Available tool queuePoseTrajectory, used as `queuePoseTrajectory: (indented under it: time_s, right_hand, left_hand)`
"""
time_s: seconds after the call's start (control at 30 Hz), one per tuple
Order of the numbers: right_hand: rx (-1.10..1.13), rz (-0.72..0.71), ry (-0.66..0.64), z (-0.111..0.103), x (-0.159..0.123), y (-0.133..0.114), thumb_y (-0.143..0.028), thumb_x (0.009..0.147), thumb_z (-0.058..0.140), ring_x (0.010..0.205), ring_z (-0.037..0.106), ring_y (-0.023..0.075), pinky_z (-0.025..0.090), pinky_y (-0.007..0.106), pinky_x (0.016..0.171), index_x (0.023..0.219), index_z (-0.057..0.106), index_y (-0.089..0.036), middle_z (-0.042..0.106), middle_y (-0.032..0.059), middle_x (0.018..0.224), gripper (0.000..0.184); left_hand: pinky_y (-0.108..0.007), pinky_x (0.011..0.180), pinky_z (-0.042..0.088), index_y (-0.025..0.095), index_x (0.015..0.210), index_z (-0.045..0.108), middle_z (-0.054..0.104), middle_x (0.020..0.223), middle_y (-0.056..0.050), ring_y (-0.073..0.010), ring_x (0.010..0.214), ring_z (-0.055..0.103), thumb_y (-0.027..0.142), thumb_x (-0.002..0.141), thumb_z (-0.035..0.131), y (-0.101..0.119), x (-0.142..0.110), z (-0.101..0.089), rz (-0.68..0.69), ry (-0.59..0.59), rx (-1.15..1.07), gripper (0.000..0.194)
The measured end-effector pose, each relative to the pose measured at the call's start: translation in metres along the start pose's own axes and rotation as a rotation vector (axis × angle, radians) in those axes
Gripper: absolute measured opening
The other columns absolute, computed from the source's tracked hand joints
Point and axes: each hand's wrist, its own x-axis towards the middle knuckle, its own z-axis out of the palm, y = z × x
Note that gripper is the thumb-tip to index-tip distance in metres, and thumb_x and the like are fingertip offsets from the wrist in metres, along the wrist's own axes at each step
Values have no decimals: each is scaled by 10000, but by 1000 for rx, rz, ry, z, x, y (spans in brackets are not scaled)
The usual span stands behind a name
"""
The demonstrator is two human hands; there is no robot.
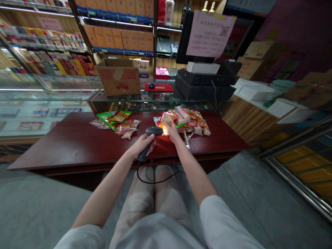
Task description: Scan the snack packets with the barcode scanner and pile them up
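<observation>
Your left hand point(142, 146) wraps the scanner point(154, 131); your right hand point(171, 130) pinches a lit packet point(167, 119) by the right pile point(191, 119), mid-scan. Whether the left pile point(118, 122) is done, you can't tell.

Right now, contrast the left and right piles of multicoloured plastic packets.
The left pile looks smaller than the right pile. The left pile shows a broad green packet; the right pile, mostly red and pale packaging. No hand touches the left pile; the right hand holds a lit packet at the right pile. Both lie on the dark red wooden table.
</observation>
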Motion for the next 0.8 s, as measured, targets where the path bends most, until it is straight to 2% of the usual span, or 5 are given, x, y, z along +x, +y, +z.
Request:
queuePoseTrajectory:
  time_s: [0.17, 0.3, 0.47, 0.67, 0.8]
  right_hand:
    - [-357, -50, 160, -40, 21, -21, -319, 842, 565, 1128, 593, 219, 454, 336, 973, 1264, 439, -138, 611, 161, 1238, 476]
    - [-634, 9, 352, -94, 65, -40, -303, 822, 596, 1043, 613, 272, 470, 383, 921, 1185, 473, -112, 635, 190, 1142, 428]
    - [-859, 222, 317, -137, 115, -44, -242, 825, 600, 1081, 619, 318, 462, 401, 929, 1142, 547, -35, 629, 265, 1158, 382]
    - [-1045, 360, 261, -146, 125, -43, -371, 798, 668, 1244, 498, 405, 401, 505, 1000, 1216, 546, 8, 514, 343, 1295, 577]
    - [-998, 3, 345, -106, 99, -51, -271, 848, 560, 1272, 448, 372, 354, 533, 1039, 1260, 508, -76, 500, 265, 1329, 458]
  left_hand:
    - [-182, 376, 388, 147, 869, 591, 576, 523, 2, -95, 402, 515, 538, 780, 688, 1, 14, -22, 14, 96, -6, 412]
    - [-178, 386, 418, 141, 879, 579, 595, 556, 2, -92, 405, 534, 482, 748, 745, 10, 33, -74, 10, 272, -42, 401]
    - [-192, 391, 451, 156, 863, 565, 609, 564, -9, -110, 403, 556, 328, 768, 753, 22, 51, -140, -100, 490, -95, 272]
    - [-186, 386, 467, 145, 800, 570, 611, 575, -17, -124, 435, 595, 230, 770, 740, 21, 61, -173, -200, 571, -124, 192]
    - [-169, 369, 449, 129, 795, 578, 621, 610, -21, -102, 435, 580, 255, 768, 742, 8, 74, -171, -198, 497, -174, 209]
